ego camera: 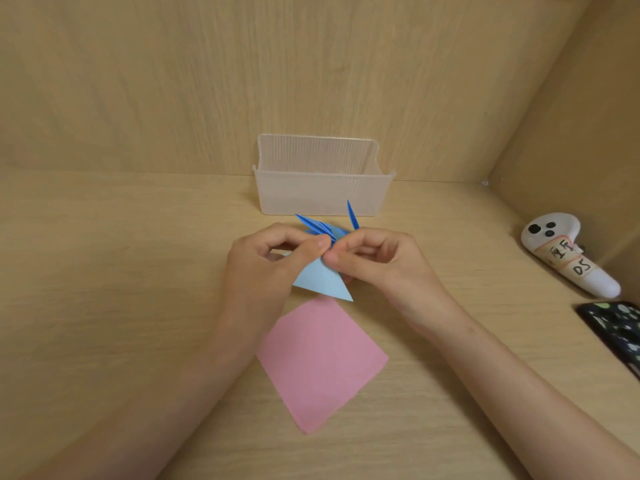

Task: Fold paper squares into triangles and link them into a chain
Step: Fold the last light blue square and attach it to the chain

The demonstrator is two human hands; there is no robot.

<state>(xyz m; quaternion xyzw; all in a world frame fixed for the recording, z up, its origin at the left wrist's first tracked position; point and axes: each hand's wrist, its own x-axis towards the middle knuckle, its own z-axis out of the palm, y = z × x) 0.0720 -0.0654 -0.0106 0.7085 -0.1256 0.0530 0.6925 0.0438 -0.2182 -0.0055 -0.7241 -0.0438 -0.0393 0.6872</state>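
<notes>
While both forearms reach in from the near edge of the wooden counter [104,271], the left hand [266,268] sits just left of the middle with its thumb and forefinger closed in a pinch on the folded blue paper. That paper is a light blue triangle [323,280] whose broad flat face hangs down toward the near edge, its lower corner pointing right, and it is lifted off the counter between the two hands. Above it, darker blue folded points [317,225] fan out toward the far edge, joined to the light piece at the spot where the fingers meet, and one narrow dark blue tip [352,214] stands nearly upright. The right hand [377,261] meets the left thumb to thumb, likewise pinching the same joint of the paper. Below the hands a pink paper square [322,365] lies flat and unfolded, turned like a diamond, near the middle of the counter. Against the far edge stands a clear ribbed plastic box [318,195]. Toward the right edge lies a white handheld controller [568,251] with handwritten labels, and nearer, at the right edge, a dark patterned phone [620,330], partly cut off.
</notes>
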